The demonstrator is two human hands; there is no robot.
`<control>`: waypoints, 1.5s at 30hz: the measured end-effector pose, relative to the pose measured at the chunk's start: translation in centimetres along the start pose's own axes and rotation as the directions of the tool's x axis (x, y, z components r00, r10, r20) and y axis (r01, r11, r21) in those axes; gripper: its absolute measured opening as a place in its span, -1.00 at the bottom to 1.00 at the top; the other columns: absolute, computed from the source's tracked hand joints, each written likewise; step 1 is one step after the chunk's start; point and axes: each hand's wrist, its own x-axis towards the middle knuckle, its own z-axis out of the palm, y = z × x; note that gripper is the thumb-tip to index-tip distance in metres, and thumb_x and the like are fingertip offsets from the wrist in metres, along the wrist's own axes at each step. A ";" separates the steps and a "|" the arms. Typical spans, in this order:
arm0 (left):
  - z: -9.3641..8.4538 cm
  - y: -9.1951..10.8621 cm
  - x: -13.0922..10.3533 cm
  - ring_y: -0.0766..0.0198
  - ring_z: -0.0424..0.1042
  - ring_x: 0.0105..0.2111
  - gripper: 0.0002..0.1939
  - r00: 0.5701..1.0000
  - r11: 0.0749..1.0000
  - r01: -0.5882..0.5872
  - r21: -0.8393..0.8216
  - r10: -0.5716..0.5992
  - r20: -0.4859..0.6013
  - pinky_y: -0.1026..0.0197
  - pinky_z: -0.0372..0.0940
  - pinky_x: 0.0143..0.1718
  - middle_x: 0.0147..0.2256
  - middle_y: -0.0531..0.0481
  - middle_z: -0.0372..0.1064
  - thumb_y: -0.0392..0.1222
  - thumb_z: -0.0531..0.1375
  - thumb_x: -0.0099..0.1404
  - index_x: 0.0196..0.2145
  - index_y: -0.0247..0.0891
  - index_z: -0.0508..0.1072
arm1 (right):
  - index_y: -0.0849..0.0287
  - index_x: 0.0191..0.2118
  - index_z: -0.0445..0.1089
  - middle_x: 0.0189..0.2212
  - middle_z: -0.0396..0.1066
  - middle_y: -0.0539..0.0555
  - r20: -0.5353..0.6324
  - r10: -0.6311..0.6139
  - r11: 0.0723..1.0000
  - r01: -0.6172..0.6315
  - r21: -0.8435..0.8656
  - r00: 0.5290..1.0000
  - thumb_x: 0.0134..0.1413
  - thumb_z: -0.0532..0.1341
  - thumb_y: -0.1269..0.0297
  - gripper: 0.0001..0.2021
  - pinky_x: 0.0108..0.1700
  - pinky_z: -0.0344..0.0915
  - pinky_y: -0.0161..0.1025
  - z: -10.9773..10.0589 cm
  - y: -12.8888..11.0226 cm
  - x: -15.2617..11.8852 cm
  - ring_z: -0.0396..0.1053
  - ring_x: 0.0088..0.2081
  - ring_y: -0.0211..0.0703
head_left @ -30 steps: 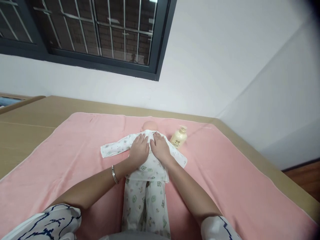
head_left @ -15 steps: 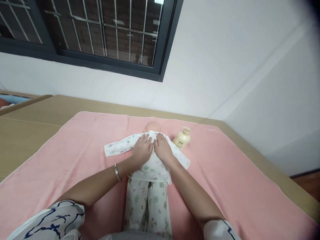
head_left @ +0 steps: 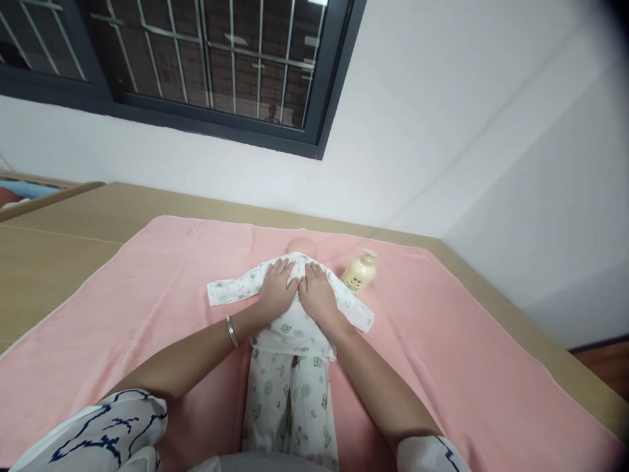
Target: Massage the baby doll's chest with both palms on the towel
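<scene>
A baby doll [head_left: 301, 246] with a bald head lies stretched out, its sleeves spread to both sides. It wears a white printed top [head_left: 289, 334] and matching printed trousers [head_left: 307, 400]. My left hand [head_left: 278, 288], below a silver bangle [head_left: 232, 332], rests flat on the upper left of the top. Beside it my right hand [head_left: 317, 292] lies flat on the upper right, thumbs close together. Both hands are open and grip nothing. Whether the doll faces up or down I cannot tell.
A pale yellow pump bottle [head_left: 360, 271] stands to the right of the doll's head. Underneath is a pink blanket [head_left: 432, 341] on a wooden surface [head_left: 63, 262]. A white wall and a dark-framed barred window [head_left: 206, 121] rise behind.
My hands stay on the doll's top, with the thumbs now slightly closer together. The view has shifted a little; the doll and the bottle keep their places.
</scene>
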 end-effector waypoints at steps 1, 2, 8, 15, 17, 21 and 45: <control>-0.1 0.0 0.0 -0.03 0.11 0.27 -0.53 1.000 1.000 -0.005 0.005 0.005 -0.006 -0.20 -0.04 0.28 0.19 -0.25 0.26 -0.22 0.01 0.31 0.15 -0.35 0.32 | 0.51 0.25 0.14 0.25 0.15 0.38 -0.001 -0.001 1.000 0.001 0.005 1.000 0.27 -0.11 0.35 -0.49 0.30 -0.05 0.00 0.1 0.0 0.0 0.05 0.30 0.11; -0.1 0.1 -0.1 -0.04 0.12 0.26 -0.53 1.000 1.000 -0.012 0.014 0.012 -0.014 -0.21 -0.02 0.27 0.18 -0.25 0.27 -0.22 0.00 0.31 0.14 -0.34 0.32 | 0.51 0.25 0.13 0.25 0.15 0.38 -0.002 -0.001 1.000 0.001 0.010 1.000 0.27 -0.11 0.35 -0.49 0.30 -0.06 0.01 0.2 0.0 -0.1 0.05 0.30 0.11; 0.0 0.3 -1.1 -0.01 0.20 0.22 -0.59 0.978 0.977 -0.195 0.082 0.201 -0.062 -0.12 0.04 0.27 0.11 -0.31 0.34 -0.27 -0.05 0.35 0.05 -0.41 0.40 | 0.46 0.26 0.11 0.28 0.09 0.36 0.062 -0.063 0.997 0.060 0.050 0.996 0.25 -0.07 0.32 -0.48 0.32 -0.10 0.06 0.1 1.4 0.7 -0.01 0.32 0.09; -0.1 -0.4 0.1 -0.06 0.19 0.22 -0.56 0.997 0.994 -0.074 0.079 0.076 -0.023 -0.18 0.07 0.24 0.15 -0.26 0.31 -0.17 0.02 0.32 0.11 -0.34 0.34 | 0.46 0.21 0.20 0.20 0.23 0.36 0.041 -0.043 0.999 0.044 -0.021 0.998 0.28 -0.08 0.32 -0.52 0.28 -0.02 -0.03 -0.6 0.4 0.0 0.13 0.26 0.08; -0.2 -0.6 0.5 -0.06 0.18 0.22 -0.54 0.999 0.995 -0.042 0.086 0.043 -0.008 -0.18 0.05 0.24 0.15 -0.24 0.30 -0.15 0.03 0.32 0.13 -0.33 0.32 | 0.48 0.17 0.25 0.15 0.28 0.40 0.031 -0.038 0.997 0.040 -0.070 0.999 0.28 -0.08 0.34 -0.54 0.26 0.02 -0.04 -0.7 -0.5 -0.7 0.16 0.23 0.11; -0.3 -0.5 0.2 -0.05 0.21 0.20 -0.58 0.993 0.989 -0.115 0.094 0.118 -0.026 -0.18 0.07 0.23 0.12 -0.24 0.33 -0.16 0.01 0.34 0.09 -0.32 0.36 | 0.38 0.10 0.32 0.09 0.36 0.35 0.033 -0.078 0.996 0.080 -0.051 0.996 0.30 -0.09 0.35 -0.59 0.24 0.05 -0.09 -0.9 -0.3 -0.7 0.24 0.18 0.05; -0.2 -0.4 -0.3 -0.02 0.22 0.19 -0.58 0.993 0.988 -0.107 0.113 0.112 -0.038 -0.15 0.10 0.22 0.13 -0.20 0.32 -0.18 0.01 0.33 0.10 -0.30 0.35 | 0.43 0.23 0.18 0.23 0.19 0.34 0.025 -0.015 1.000 0.015 -0.017 1.000 0.31 -0.07 0.27 -0.52 0.30 -0.04 0.00 0.1 1.1 0.5 0.09 0.28 0.08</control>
